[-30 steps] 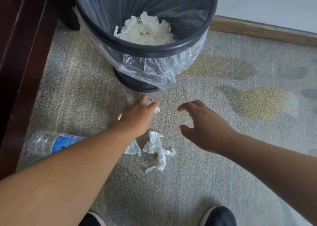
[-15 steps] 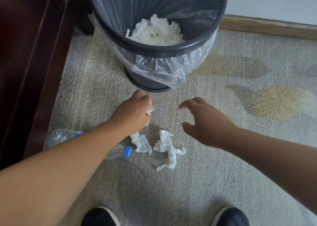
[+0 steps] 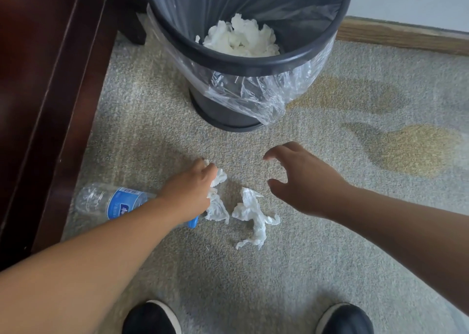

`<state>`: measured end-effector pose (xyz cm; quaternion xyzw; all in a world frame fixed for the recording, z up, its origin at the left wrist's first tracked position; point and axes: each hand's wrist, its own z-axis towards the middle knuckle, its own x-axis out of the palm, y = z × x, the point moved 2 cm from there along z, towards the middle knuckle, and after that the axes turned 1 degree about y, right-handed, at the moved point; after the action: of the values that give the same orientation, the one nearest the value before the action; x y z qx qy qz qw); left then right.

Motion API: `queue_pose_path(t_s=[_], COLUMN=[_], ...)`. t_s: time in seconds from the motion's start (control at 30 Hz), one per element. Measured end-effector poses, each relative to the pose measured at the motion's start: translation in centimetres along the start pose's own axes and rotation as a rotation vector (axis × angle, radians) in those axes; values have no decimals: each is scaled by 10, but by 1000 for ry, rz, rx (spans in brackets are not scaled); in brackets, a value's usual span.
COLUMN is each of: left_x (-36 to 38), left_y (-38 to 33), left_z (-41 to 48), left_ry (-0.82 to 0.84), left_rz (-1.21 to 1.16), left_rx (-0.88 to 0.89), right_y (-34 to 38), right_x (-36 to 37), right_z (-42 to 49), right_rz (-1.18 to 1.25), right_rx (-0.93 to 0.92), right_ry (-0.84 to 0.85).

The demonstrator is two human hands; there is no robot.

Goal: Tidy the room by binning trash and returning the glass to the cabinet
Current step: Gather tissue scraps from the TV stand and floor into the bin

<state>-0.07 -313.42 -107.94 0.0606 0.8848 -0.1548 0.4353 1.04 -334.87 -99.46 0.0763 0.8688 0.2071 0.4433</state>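
A black bin (image 3: 253,64) with a clear liner stands on the carpet and holds white crumpled tissue (image 3: 241,39). My left hand (image 3: 189,189) is low over the carpet and grips a crumpled tissue (image 3: 219,177) at its fingertips. Just below it lies a second tissue (image 3: 217,210), and a third tissue (image 3: 253,214) lies to the right. My right hand (image 3: 302,181) hovers above the third tissue, fingers spread and loosely curved, holding nothing. A crushed clear plastic bottle (image 3: 111,201) with a blue label and blue cap lies on its side under my left forearm.
Dark wooden furniture (image 3: 45,92) runs along the left edge of the carpet. A wooden skirting board (image 3: 406,36) and a pale wall lie behind the bin at right. My two dark shoes (image 3: 152,318) stand at the bottom.
My left hand has drawn back from near the bin's base and closed its fingers on a tissue. The view has shifted, showing more of the bottle. My right hand has barely moved.
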Motion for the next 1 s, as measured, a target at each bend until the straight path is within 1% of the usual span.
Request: queue_pose_path(t_s=[0.27, 0.43, 0.57, 0.7, 0.77, 0.9, 1.0], left_x=[14, 4, -19, -39, -43, -46, -47], left_y=[-3, -7, -9, -13, -13, -16, -17], left_z=[8, 8, 6, 2, 0, -2, -2], left_ry=[4, 20, -32, -98, -133, -173, -194], left_rz=[84, 46, 7, -78, -69, -81, -57], left_rx=[-20, 11, 51, 35, 41, 109, 130], right_y=[2, 6, 8, 11, 12, 11, 9], right_x=[5, 13, 25, 40, 46, 58, 70], right_z=[-3, -5, -5, -6, -6, -6, -8], right_rz=[-43, -60, -71, -87, -102, -140, -190], right_rx=[-24, -61, -87, -108, -112, -119, -110], right_ry=[11, 36, 63, 121, 140, 172, 234])
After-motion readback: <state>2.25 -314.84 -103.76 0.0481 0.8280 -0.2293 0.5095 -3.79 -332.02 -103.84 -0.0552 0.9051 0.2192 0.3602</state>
